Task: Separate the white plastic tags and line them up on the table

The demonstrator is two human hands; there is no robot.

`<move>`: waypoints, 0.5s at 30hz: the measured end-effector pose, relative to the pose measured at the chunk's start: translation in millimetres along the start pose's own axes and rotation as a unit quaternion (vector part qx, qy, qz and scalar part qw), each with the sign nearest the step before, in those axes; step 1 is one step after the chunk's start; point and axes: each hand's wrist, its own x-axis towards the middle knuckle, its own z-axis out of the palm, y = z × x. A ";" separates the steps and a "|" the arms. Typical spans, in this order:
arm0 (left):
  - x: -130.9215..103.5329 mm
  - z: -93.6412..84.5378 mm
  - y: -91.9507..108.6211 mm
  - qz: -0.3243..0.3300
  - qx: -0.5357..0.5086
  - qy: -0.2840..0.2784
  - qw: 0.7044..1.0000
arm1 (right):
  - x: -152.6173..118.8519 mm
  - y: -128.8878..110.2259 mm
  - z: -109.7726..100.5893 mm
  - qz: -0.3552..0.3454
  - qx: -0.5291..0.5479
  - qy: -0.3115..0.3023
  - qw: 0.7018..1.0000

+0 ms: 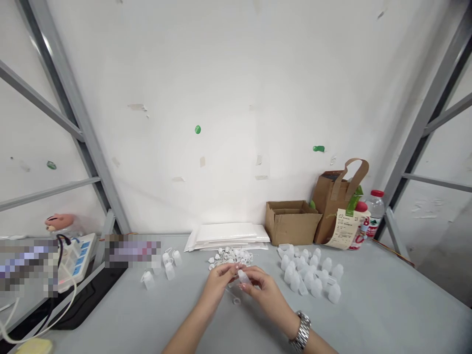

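A small translucent plastic bottle [244, 277] is in my right hand [263, 290], pinched between thumb and fingers and tilted. My left hand [221, 278] is closed at the bottle's upper end, its fingertips together; what they pinch is hidden. Below the hands a white ring [236, 301] on a thin strap shows against the grey table. Just beyond my fingers lies a pile of small white caps with straps [230, 256]. To the right stand and lie several uncapped translucent bottles [313, 273]. Several capped bottles [169, 270] stand to the left.
Behind the caps lies a stack of white envelopes [228, 236]. An open cardboard box [293, 228], a brown paper bag [328, 211] and a red-capped bottle [375, 211] stand at the back right. A power strip [79, 260] with cables and a black mat [88, 300] lie left.
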 end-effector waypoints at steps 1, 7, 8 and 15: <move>-1.0 0.7 -0.1 -0.007 -0.026 -0.008 1.000 | -0.6 -1.4 0.7 -0.001 -0.007 -0.008 1.000; -3.0 -2.8 0.2 -0.039 -0.168 0.058 0.983 | -1.7 6.6 4.5 0.007 -0.049 0.023 0.999; -2.9 -3.2 0.8 -0.039 -0.177 0.069 0.981 | -1.7 9.3 5.3 0.015 -0.055 0.032 0.998; -5.8 4.5 3.5 -0.026 -0.160 0.056 0.985 | -3.9 12.0 12.1 0.038 -0.124 0.024 0.991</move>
